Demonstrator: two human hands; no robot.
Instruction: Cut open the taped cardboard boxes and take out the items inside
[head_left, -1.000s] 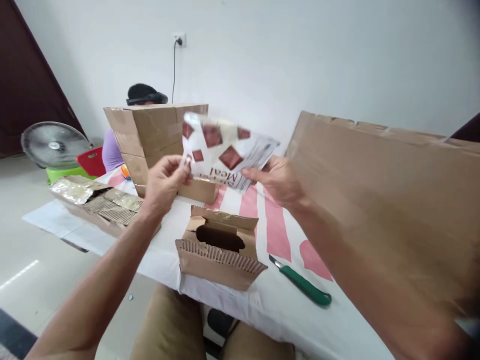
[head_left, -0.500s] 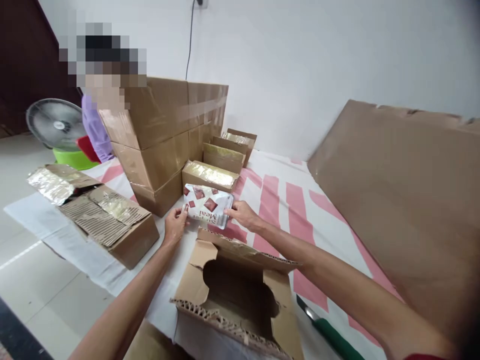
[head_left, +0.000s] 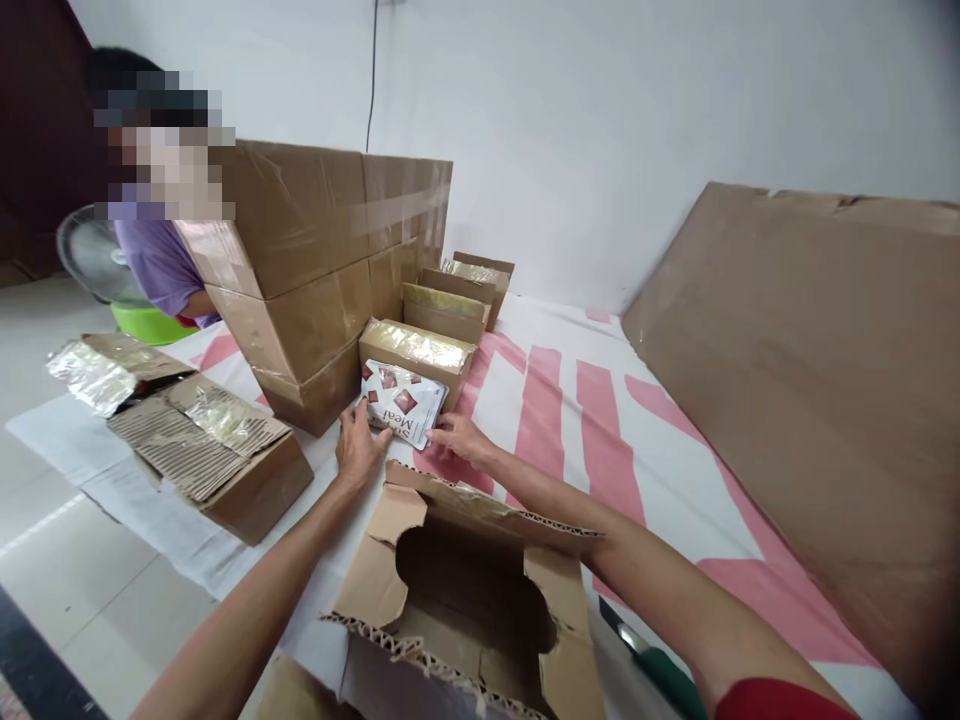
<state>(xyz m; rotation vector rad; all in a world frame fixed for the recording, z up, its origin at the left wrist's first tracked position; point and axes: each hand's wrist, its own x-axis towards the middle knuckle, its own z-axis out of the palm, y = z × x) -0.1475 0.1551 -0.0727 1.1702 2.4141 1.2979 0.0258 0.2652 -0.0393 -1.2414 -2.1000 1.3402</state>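
Observation:
A flat white packet (head_left: 405, 402) with red diamond shapes and the word "Meal" rests low over the table, tilted against the front of a cardboard box with a taped flap (head_left: 420, 343). My left hand (head_left: 360, 446) grips its near left corner, thumb and forefinger spread along the edges. At the right edge, the fingertips of my right hand (head_left: 461, 440) pinch the packet. Whether it is one packet or a thin stack is hard to tell. Between my forearms stands an opened cardboard box (head_left: 566, 640), its torn flaps spread and its inside dark.
A knife with a green handle (head_left: 667, 680) lies right of the opened box. Taped cartons (head_left: 307, 215) are stacked at the back left, with another carton (head_left: 255, 490) nearer. A large cardboard sheet (head_left: 810, 380) leans at the right. Someone in a purple top (head_left: 154, 250) is behind the stack.
Both hands have lowered the packet and brought it slightly left, closer to the box behind it. The person in purple has come further into view.

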